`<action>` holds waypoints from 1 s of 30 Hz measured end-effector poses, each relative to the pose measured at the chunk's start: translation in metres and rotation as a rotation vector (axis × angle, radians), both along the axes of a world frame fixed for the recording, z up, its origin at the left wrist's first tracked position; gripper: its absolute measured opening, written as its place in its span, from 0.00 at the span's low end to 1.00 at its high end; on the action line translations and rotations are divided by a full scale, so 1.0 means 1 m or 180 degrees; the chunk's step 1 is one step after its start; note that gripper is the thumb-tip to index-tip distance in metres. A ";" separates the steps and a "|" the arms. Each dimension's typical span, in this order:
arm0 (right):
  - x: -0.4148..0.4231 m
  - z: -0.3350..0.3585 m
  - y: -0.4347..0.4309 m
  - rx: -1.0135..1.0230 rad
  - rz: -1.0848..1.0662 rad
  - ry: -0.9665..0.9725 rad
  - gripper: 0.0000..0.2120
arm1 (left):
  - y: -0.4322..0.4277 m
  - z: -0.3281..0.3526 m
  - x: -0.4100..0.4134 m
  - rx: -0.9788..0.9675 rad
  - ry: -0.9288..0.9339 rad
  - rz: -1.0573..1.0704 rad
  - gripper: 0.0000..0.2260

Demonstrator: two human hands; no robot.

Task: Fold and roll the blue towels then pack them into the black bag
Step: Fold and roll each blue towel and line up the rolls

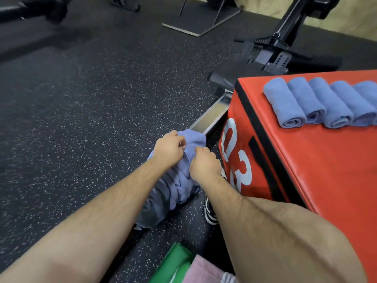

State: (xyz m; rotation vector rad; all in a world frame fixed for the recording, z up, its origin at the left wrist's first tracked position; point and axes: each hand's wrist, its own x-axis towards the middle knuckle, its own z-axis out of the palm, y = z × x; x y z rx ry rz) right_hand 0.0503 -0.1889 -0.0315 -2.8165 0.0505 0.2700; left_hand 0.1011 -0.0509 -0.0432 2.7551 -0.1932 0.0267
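Gripping a crumpled blue towel at frame centre, the left hand and right hand curl their fingers into it, while five rolled towels sit on the red box at upper right, seemingly none bagged yet.

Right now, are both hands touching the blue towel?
Touching. Head view shows the left hand and right hand both pinching the crumpled blue towel.
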 end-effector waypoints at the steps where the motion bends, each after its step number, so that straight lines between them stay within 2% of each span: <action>1: 0.001 0.003 -0.001 0.0095 -0.0025 -0.0035 0.20 | 0.003 0.003 -0.002 -0.0141 -0.0052 0.0009 0.04; 4: 0.001 0.010 -0.004 0.0589 0.0040 -0.0144 0.25 | 0.009 0.013 -0.012 -0.0578 -0.0135 -0.0103 0.02; 6: 0.002 0.013 -0.006 0.0858 0.0121 -0.0282 0.21 | 0.011 0.019 -0.021 -0.0805 -0.0145 -0.0213 0.02; 9: 0.001 0.021 -0.010 0.0830 0.0233 -0.0530 0.09 | 0.013 0.025 -0.034 -0.1043 -0.0252 -0.0312 0.02; 12: -0.006 0.030 -0.015 0.0852 0.0268 -0.0652 0.08 | 0.010 0.027 -0.044 -0.1432 -0.0241 -0.0135 0.03; 14: -0.012 0.034 -0.018 0.0997 0.0206 -0.0649 0.08 | 0.006 0.026 -0.049 -0.1648 -0.0115 0.0086 0.09; 16: -0.016 0.038 -0.022 0.1121 0.0183 -0.0592 0.07 | 0.000 0.025 -0.053 -0.1725 0.0010 0.0190 0.13; 19: -0.022 0.045 -0.026 0.1229 0.0156 -0.0349 0.07 | -0.011 0.033 -0.059 -0.1472 -0.0019 0.0170 0.11; 23: -0.028 0.059 -0.026 0.2363 -0.0374 -0.0087 0.09 | -0.016 0.059 -0.062 -0.1376 -0.0281 -0.0061 0.08; 25: -0.026 0.067 -0.026 0.2647 -0.0359 -0.0135 0.08 | -0.015 0.074 -0.065 -0.1348 -0.0386 -0.0302 0.06; 27: -0.025 0.078 -0.029 0.2733 -0.0267 -0.0206 0.02 | -0.014 0.087 -0.070 -0.1463 -0.0454 -0.0378 0.07; 30: -0.026 0.099 -0.036 0.2785 -0.0261 -0.0417 0.04 | -0.017 0.103 -0.077 -0.2137 -0.0509 -0.0170 0.10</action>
